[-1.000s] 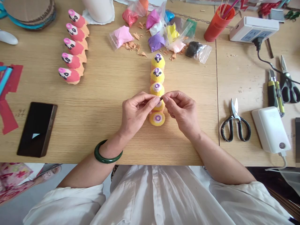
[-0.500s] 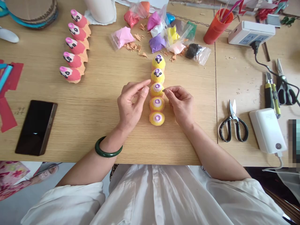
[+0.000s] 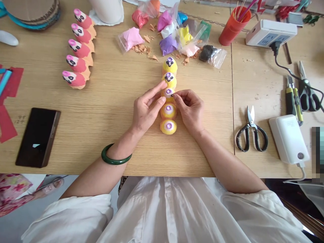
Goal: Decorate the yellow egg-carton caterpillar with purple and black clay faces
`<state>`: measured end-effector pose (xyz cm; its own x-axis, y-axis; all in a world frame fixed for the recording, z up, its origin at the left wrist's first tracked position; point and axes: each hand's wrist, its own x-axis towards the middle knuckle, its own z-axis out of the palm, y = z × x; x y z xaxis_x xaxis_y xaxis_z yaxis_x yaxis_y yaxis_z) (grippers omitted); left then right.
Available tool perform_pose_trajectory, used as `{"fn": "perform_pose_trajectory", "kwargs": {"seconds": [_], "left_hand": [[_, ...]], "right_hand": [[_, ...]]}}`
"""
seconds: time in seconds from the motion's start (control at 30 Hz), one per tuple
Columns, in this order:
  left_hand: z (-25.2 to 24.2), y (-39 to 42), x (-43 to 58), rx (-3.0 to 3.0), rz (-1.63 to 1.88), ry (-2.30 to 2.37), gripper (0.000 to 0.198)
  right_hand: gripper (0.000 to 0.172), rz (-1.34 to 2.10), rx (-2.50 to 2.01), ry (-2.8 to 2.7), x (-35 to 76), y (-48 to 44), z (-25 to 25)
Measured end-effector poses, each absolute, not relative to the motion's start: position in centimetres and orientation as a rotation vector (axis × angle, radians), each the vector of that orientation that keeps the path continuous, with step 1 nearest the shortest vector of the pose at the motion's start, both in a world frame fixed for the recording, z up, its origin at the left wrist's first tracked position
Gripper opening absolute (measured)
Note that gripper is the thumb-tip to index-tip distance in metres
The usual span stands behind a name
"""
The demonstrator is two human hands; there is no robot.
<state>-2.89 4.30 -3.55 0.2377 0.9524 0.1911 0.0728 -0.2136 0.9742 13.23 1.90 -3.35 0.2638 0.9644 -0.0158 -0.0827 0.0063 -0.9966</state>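
A row of yellow clay-covered egg-carton figures (image 3: 168, 108) runs down the middle of the wooden table (image 3: 106, 141), with purple-and-white eye circles on top. My right hand (image 3: 189, 109) pinches a tiny black clay bit (image 3: 172, 95) against the right side of the third figure (image 3: 167, 92). My left hand (image 3: 148, 108) sits on the other side, its fingertips at that figure's left edge and holding nothing. The two nearest figures (image 3: 168, 126) show purple circles with no black marks.
Pink egg-carton figures (image 3: 78, 47) stand in a row at left, near a black phone (image 3: 37, 138). Bags of coloured clay (image 3: 167, 33) lie ahead. At right are black-handled scissors (image 3: 251, 135), a white power bank (image 3: 288, 140), a power strip (image 3: 270, 32) and a red cup (image 3: 234, 25).
Over the last second both hands have moved up the row from the fourth figure to the third. My left fingers have come in against that figure, and the black bit now sits on it.
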Motion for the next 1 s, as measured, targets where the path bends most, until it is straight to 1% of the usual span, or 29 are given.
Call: {"fn": "perform_pose_trajectory", "kwargs": {"seconds": [0.2,0.37,0.5,0.73,1.0], "left_hand": [[-3.33,4.16,-2.86,1.511,1.114,1.009,0.050],[-3.31,4.10,-2.78,1.498,1.116,1.021,0.047],[-3.36,4.08,-2.82,1.498,1.126,1.001,0.045],[-3.44,4.10,-2.94,1.522,1.112,1.028,0.047],[-3.36,4.12,-2.86,1.501,1.107,1.024,0.048]], "right_hand": [[0.040,1.052,-1.230,-0.958,13.12,1.93,-3.53],[0.044,1.039,-1.263,-0.981,13.08,2.06,-3.75],[0.042,1.030,-1.248,-0.985,13.03,2.08,-3.70],[0.039,1.026,-1.286,-0.978,13.08,2.07,-3.70],[0.045,1.061,-1.271,-0.963,13.03,2.06,-3.71]]}}
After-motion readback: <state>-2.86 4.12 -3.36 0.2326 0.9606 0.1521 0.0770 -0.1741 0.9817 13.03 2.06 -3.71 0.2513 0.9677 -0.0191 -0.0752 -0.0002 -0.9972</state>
